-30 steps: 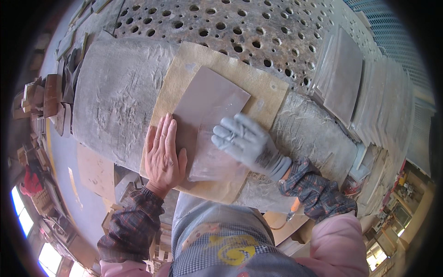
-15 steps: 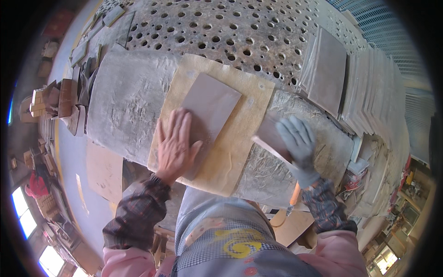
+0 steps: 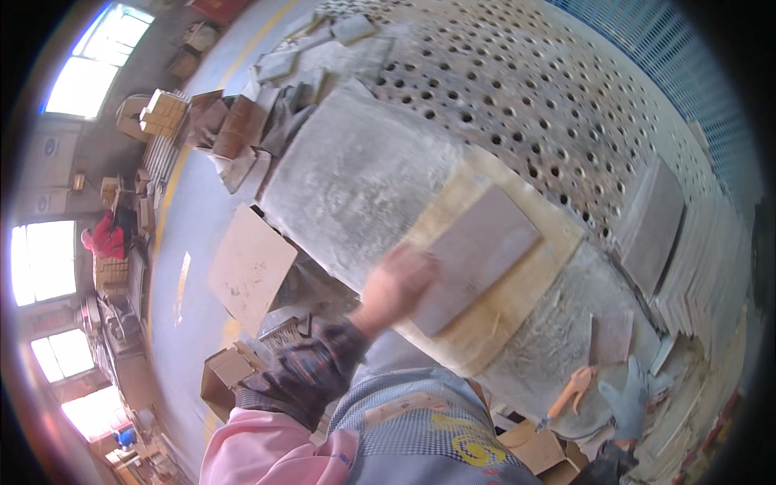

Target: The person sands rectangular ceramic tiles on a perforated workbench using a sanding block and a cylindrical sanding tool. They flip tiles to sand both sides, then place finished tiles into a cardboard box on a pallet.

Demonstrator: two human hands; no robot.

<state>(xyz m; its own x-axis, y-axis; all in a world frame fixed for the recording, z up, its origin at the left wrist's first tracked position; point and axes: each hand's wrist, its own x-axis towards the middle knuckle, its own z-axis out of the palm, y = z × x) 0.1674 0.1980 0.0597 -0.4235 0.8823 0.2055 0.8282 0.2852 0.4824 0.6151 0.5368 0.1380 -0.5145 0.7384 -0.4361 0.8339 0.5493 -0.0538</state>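
Note:
A flat grey-brown tile [image 3: 483,257] lies on a yellowish cloth pad [image 3: 477,343] over a grey, crusted work surface [image 3: 364,174]. My bare left hand [image 3: 398,283] is at the tile's left edge, its fingers smeared by motion; whether it touches the tile is unclear. At the lower right, my gloved right hand [image 3: 628,400] has its fingers stretched out and grips nothing visible. Just beyond its fingertips rests a smaller brown tile piece [image 3: 612,336]. To its left is an orange-handled tool [image 3: 571,391], apart from the palm.
Stacked thin tiles [image 3: 691,275] stand on edge at the right. A metal plate full of round holes [image 3: 517,97] spans the far side. Broken tile pieces [image 3: 230,129] pile up at the far left. A cardboard sheet [image 3: 252,267] leans left of the bench, and a person in red [image 3: 107,236] is distant.
The view has swung left. My right hand has left the smaller tile piece, which now lies by the tile stack. My left hand has drawn from the large tile's face to its edge.

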